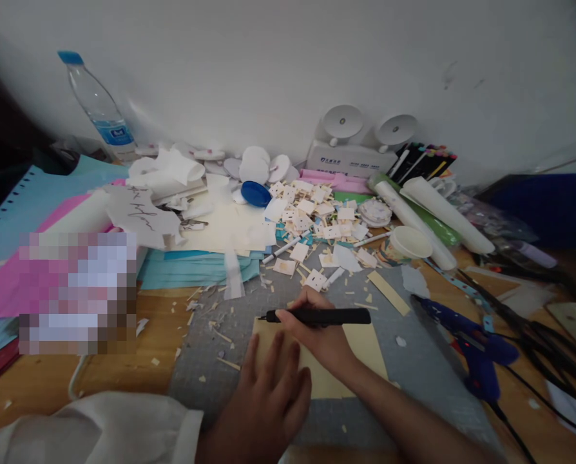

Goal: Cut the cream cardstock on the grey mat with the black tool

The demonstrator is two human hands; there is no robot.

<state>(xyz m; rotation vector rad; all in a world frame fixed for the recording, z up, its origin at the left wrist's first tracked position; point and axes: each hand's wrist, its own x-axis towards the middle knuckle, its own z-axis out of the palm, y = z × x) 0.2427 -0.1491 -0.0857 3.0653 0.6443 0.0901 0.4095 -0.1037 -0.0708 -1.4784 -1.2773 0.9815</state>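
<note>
A wooden surface (124, 374) runs across the lower frame and meets a plain white wall (268, 58) along the top. A grey cutting mat (211, 380) lies at lower centre, strewn with pale offcuts.

On the mat lies one tan card sheet (365, 345). The left hand (268, 396), at bottom centre, rests flat on the sheet's near left part with its fingers (268, 357) spread and holding nothing. The right hand (321, 328) is just above it, fingers closed around one black pen-shaped tool (326, 316), held nearly level with its tip pointing left at the sheet's upper left corner. A white sleeve (99, 428) fills the bottom left.

One clear water bottle (99, 109) with a blue cap stands at upper left; its blue label is too small to read. A white paper piece (140, 216) at centre left carries a dark scribble that cannot be made out. Blue and pink paper sheets (51, 200) overlap on the left. A heap of small cream-and-white squares (312, 216), too many to count, sits at centre, with one blue lid (256, 193) beside it. At upper centre is a white device (350, 158) with two round dishes and blurred blue lettering. Two white rolls (437, 222) lie right of centre, one paper cup (408, 243) by them, a cluster of markers (426, 161) above. One blue glue gun (466, 345) lies at lower right.
</note>
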